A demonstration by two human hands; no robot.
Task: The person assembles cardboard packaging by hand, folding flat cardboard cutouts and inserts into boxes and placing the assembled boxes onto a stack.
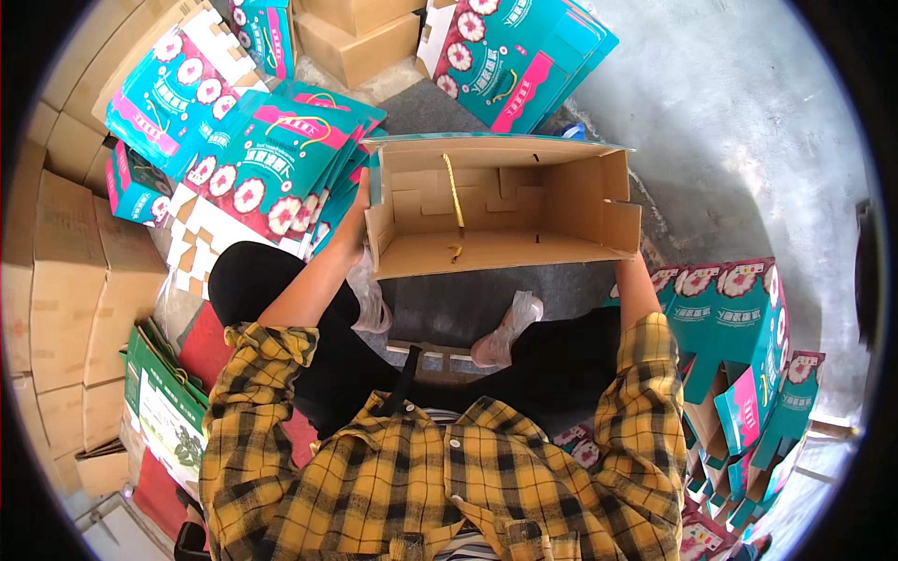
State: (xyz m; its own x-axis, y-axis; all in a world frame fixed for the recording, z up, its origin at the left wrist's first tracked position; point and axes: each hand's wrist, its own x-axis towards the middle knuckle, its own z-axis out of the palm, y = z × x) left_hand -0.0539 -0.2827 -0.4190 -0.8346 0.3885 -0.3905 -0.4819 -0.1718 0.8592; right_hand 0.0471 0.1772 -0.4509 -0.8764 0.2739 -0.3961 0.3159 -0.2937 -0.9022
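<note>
Held up in front of me is an open cardboard box (500,259), brown inside with a teal outer edge showing. My left hand (359,224) is at its left end and my right hand (633,266) at its lower right corner. Both hold the box, with most of their fingers hidden behind it. The box's open side faces me, and flaps overlap on its inner floor. A yellow cord (453,187) hangs inside from the upper wall to the lower wall. Dark slots show further right in both walls.
Flat teal printed cartons (271,159) are piled at the left, with another stack (514,56) beyond the box. Assembled teal boxes (725,318) stand at the right. Brown cartons (70,271) line the left side. A green-and-white carton (164,402) stands near my left elbow.
</note>
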